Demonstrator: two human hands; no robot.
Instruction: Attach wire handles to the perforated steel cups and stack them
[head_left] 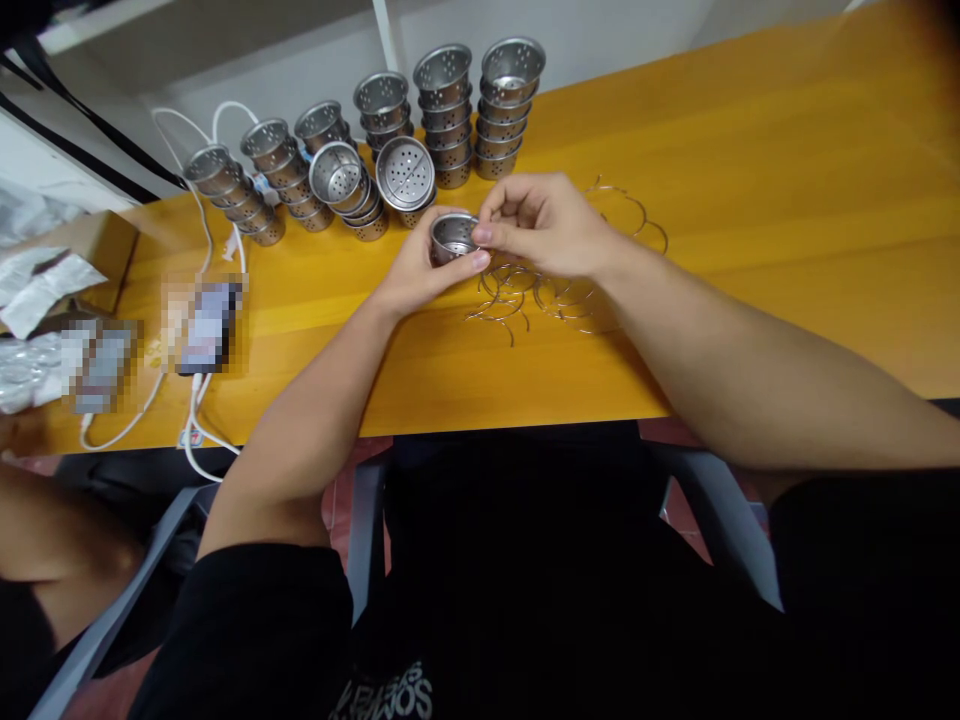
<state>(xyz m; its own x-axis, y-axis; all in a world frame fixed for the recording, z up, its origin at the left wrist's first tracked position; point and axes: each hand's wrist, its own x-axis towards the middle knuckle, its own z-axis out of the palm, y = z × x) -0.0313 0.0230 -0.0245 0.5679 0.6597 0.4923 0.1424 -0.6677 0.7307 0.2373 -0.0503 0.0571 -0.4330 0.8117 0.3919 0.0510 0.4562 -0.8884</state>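
My left hand (420,268) is wrapped round a small perforated metal cup (454,236), its open top tilted towards me. At the cup's right rim, my right hand (536,222) has thumb and fingertips pinched together. Whatever lies between those fingertips is too small or hidden to make out. Just below the right hand, several curved thin wires (506,300) lie loosely tangled on the table, and more of these wires (634,208) spread out behind the right wrist.
Stacks of perforated metal cups (448,120) line the back of the wooden table (787,200). To the left, a phone (210,328) with white cables (199,400) lies near a second phone (105,368), a cardboard box (112,255) and plastic wrapping (34,365). Another person's arm (60,530) is at lower left.
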